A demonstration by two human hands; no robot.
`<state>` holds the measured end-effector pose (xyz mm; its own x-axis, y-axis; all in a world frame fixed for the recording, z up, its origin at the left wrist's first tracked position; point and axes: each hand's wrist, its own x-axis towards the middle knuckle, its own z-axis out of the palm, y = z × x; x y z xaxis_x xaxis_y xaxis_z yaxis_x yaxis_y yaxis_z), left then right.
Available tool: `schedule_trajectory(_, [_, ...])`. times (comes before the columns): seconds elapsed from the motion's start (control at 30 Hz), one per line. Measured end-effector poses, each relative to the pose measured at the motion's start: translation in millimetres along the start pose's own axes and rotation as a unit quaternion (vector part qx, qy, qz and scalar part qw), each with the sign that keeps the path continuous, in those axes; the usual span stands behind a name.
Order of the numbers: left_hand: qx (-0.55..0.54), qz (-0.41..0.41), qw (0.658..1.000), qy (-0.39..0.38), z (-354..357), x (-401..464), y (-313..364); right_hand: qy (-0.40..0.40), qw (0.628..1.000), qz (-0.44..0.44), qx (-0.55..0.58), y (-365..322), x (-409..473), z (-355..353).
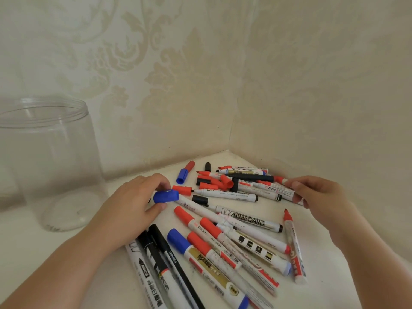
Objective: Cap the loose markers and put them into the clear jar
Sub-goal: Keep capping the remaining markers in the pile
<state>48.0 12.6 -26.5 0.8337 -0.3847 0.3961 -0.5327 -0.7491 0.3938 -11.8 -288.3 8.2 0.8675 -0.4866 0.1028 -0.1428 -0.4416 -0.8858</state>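
Fingers (pixel 156 181) of the left hand (pixel 136 197) are curled round a blue cap (pixel 166 196), which is pinched between fingertips above and thumb below. That cap is seated on the end of a white marker (pixel 200 210) running away to the right of the thumb. Fingers of the right hand (pixel 316 192) are bent over the far end of a white marker with red print (pixel 276 189); contact is seen at the fingertips, but whether it is actually gripped cannot be told.

Between the two hands a pile of markers (pixel 234 219) is spread on the white table (pixel 334 241), some capped in red, blue or black, others with bare tips. Loose red caps (pixel 214 182) and a black cap (pixel 207 167) are lying just beyond the left fingertips, with a joined blue and red cap pair (pixel 185 172) beside them. A marker printed WHITEBOARD (pixel 243 218) is lying uncapped midway between the hands.

A clear jar (pixel 51 161) is standing upright and open, well to the left of the left hand, with nothing visible inside. Patterned wallpaper (pixel 200 74) is seen behind the pile.
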Motion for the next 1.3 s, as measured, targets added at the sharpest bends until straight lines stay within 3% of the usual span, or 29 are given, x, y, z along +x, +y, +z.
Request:
schedule_trajectory(0.07, [-0.011,0.003,1.0,-0.003,0.3,-0.6,4.7,-0.006,1.0,-0.003,-0.01,-0.2,-1.4,-3.1])
schedule_trajectory(0.17, [-0.02,0.003,1.0,-0.016,-1.1,-0.9,11.0,-0.097,0.987,-0.049,-0.117,-5.6,-12.1,0.4])
schedule_trajectory(0.33, [-0.014,0.002,1.0,-0.026,-2.8,-1.2,16.4,-0.24,0.919,-0.126,-0.286,-22.4,-34.3,16.4])
schedule_trajectory(0.6, [-0.028,0.016,0.999,-0.025,-0.1,-0.6,17.8,-0.331,0.878,-0.145,-0.314,-26.3,-44.1,23.5])
schedule_trajectory(0.87, [-0.03,0.01,0.999,-0.022,1.5,-1.8,18.6,-0.311,0.876,-0.184,-0.32,-24.1,-46.0,29.0])
schedule_trajectory(1.1, [-0.049,0.027,0.998,-0.037,-3.0,-2.5,28.3,-0.189,0.936,-0.239,-0.178,-28.4,-46.1,28.6])
schedule_trajectory(1.3, [-0.053,0.045,0.997,-0.028,-4.6,-2.4,30.5,-0.168,0.909,-0.321,-0.207,-28.1,-46.5,36.6])
